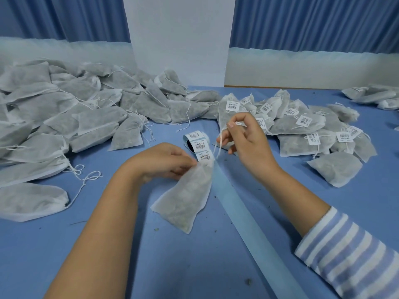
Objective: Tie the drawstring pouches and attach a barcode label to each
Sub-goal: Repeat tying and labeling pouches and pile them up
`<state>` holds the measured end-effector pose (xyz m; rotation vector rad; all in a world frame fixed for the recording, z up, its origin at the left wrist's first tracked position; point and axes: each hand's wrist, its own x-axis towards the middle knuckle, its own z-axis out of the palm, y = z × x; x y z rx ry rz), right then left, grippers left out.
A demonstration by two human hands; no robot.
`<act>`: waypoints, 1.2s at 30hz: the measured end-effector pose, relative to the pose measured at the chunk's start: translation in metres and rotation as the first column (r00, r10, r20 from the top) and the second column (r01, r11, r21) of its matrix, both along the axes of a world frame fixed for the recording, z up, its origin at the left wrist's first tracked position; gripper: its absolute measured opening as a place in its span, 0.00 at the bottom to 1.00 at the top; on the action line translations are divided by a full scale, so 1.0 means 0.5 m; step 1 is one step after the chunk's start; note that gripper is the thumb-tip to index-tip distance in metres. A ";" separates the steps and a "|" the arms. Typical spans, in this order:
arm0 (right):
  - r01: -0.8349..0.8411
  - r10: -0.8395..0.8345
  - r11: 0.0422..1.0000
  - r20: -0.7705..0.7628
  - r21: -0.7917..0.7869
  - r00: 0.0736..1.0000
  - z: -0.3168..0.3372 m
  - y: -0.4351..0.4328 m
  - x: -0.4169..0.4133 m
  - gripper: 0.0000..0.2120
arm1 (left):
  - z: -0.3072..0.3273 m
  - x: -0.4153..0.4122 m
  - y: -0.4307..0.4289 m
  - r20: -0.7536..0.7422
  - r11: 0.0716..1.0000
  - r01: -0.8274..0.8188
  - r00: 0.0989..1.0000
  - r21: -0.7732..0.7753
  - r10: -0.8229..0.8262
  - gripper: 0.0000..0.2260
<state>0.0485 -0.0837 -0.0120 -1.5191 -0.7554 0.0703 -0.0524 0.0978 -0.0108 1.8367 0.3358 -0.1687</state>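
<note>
Past your striped sleeve [349,255], your left hand [170,162] pinches the pouch [185,199] at its neck, body trailing toward the table [194,266] near edge. Your right hand [244,137] grips the drawstring [218,147], running up-right from that neck.

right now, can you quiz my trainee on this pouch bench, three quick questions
1. True or false: the left grip holds the pouch at its neck.
2. What does the right grip pinch? A the drawstring; B a peeled label; C scissors.
3. Fill in: the labelled pouches lie on the person's ____ side.
Key: 1 true; 2 A; 3 right.
</note>
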 end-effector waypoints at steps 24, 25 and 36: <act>-0.086 0.142 0.978 0.307 -0.188 0.941 -0.013 0.017 -0.047 0.08 | 0.002 0.031 -0.011 0.273 0.880 -0.450 0.836 -0.153 0.476 0.11; -0.085 0.149 0.974 0.315 -0.209 0.937 -0.017 0.019 -0.050 0.08 | 0.003 0.032 -0.014 0.284 0.872 -0.453 0.825 -0.184 0.489 0.09; -0.063 0.139 0.968 0.311 -0.242 0.940 -0.024 0.022 -0.043 0.02 | 0.014 0.033 -0.032 0.271 0.745 -0.366 0.768 -0.558 0.581 0.11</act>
